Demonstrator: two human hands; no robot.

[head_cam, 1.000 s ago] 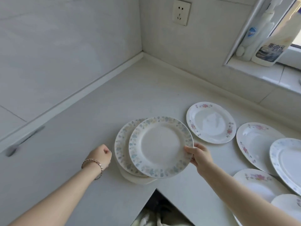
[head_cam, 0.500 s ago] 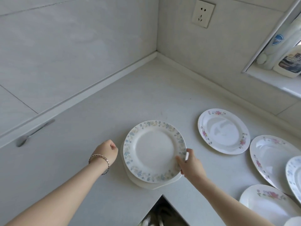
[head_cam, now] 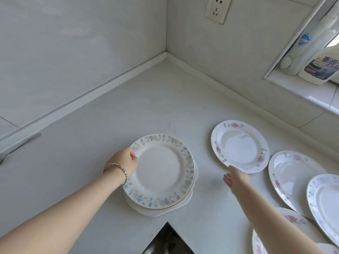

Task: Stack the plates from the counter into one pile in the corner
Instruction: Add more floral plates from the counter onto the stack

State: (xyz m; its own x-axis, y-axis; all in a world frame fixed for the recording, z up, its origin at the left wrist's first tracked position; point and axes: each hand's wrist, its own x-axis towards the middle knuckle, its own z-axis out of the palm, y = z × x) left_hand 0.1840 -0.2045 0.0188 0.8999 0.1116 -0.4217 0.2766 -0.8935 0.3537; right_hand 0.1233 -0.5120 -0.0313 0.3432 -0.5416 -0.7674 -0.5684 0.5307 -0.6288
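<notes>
Left hand [head_cam: 126,162]: grip closed on the left rim of the blue-flowered plate [head_cam: 161,171]. This plate tops the pile [head_cam: 157,211], which sits on the worktop [head_cam: 128,107] short of the corner.
Right hand [head_cam: 236,178]: fingers straight, holding nothing, tips at the near edge of the pink-flowered plate [head_cam: 240,145]. That plate lies flat just ahead of it, so this hand is nearer and it is probably the next pick.
Further plates [head_cam: 293,176]: lying to the right.
</notes>
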